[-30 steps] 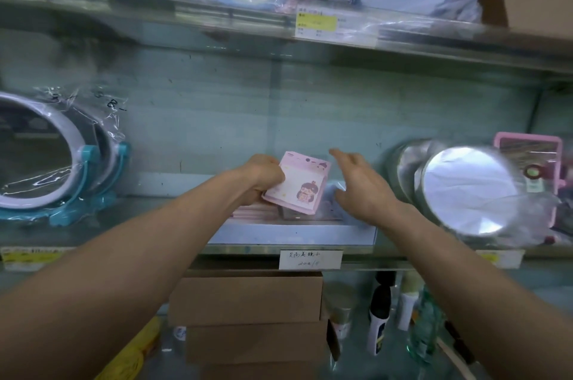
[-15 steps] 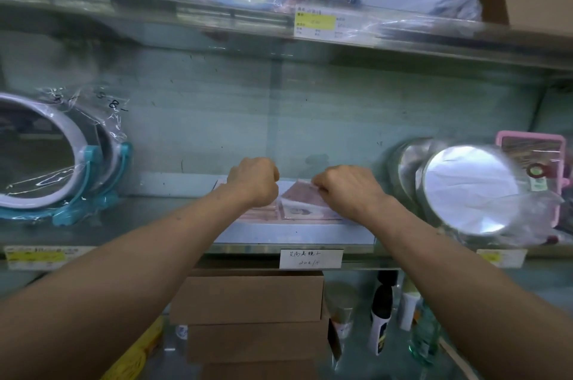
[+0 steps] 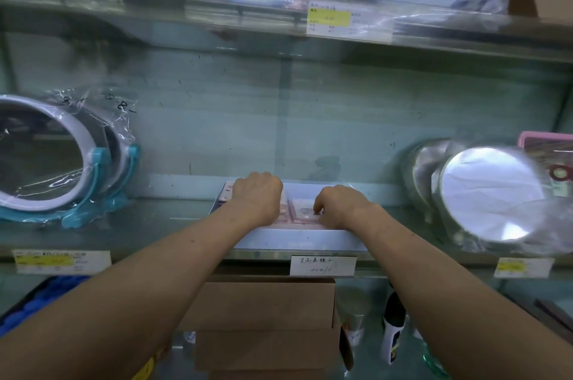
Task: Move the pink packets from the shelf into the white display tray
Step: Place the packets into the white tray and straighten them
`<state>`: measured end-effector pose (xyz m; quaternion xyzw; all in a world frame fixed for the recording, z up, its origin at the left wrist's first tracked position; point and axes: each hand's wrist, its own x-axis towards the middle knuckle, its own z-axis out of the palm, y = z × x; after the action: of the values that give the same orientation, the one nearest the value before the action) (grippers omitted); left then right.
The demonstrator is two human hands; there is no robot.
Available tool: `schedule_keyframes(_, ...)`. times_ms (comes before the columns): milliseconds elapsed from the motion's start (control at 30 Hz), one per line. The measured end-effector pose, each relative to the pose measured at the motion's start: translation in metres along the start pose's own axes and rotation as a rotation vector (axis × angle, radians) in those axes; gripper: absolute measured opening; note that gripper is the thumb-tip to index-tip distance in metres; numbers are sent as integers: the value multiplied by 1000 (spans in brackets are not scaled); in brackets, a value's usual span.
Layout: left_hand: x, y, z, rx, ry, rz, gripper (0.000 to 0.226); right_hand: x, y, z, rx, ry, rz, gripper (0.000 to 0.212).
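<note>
A low white display tray (image 3: 297, 240) sits on the middle of the glass shelf. Flat pink packets (image 3: 302, 213) lie inside it, side by side. My left hand (image 3: 257, 193) is down in the tray's left half, knuckles up and fingers curled onto a pink packet whose corner (image 3: 228, 190) shows beside the hand. My right hand (image 3: 338, 206) is in the tray's right half, its curled fingertips pinching the edge of the packet lying flat there. Most of the tray's inside is hidden by both hands.
Round mirrors in plastic wrap stand on the same shelf: a blue-framed one (image 3: 62, 159) on the left, silver ones (image 3: 490, 193) on the right. A handwritten label (image 3: 322, 265) hangs below the tray. Cardboard boxes (image 3: 263, 305) and bottles (image 3: 393, 327) sit underneath.
My left hand held a pink packet up above the tray; both hands have since come down into the tray, and the packet now lies flat among the others.
</note>
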<state>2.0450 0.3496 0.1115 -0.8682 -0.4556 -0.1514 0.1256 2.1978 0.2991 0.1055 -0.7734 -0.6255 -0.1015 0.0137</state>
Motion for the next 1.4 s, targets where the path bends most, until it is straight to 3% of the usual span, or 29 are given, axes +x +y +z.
schedule_keyframes(200, 2, 3, 2, 50, 33, 23, 34, -5, 17, -15, 194, -138, 48, 47)
schedule_keyframes(300, 5, 11, 1, 46, 82, 91, 32, -7, 19, -23, 224, -45, 50, 40)
schedule_keyframes(400, 9, 25, 1, 113, 89, 207, 29, -11, 9, -15, 214, -86, 53, 33)
schedule_keyframes(500, 13, 33, 2, 224, 15, 259, 25, -10, 3, -9, 170, -113, 56, 28)
schedule_keyframes(600, 14, 33, 4, 268, -64, 275, 21, -11, 4, -17, 156, -166, 64, 36)
schedule_keyframes(733, 14, 33, 3, 296, -76, 288, 15, -15, 8, -20, 107, -123, 103, 33)
schedule_keyframes(900, 15, 35, 1, 305, -91, 295, 34, -17, 12, -12, 175, -113, 116, 33)
schedule_keyframes(1133, 12, 45, -6, 303, -160, 186, 28, -33, 11, -26, 259, -138, 108, 14)
schedule_keyframes(1233, 10, 38, -9, 229, -89, 132, 15, -36, 9, -33, 280, -96, 58, 37)
schedule_keyframes(1333, 5, 26, -18, 233, -10, 50, 25, -35, 0, -39, 305, -32, -21, 38)
schedule_keyframes(1400, -3, 17, -27, 261, 40, -11, 11, -35, -11, -44, 315, 5, -81, 35)
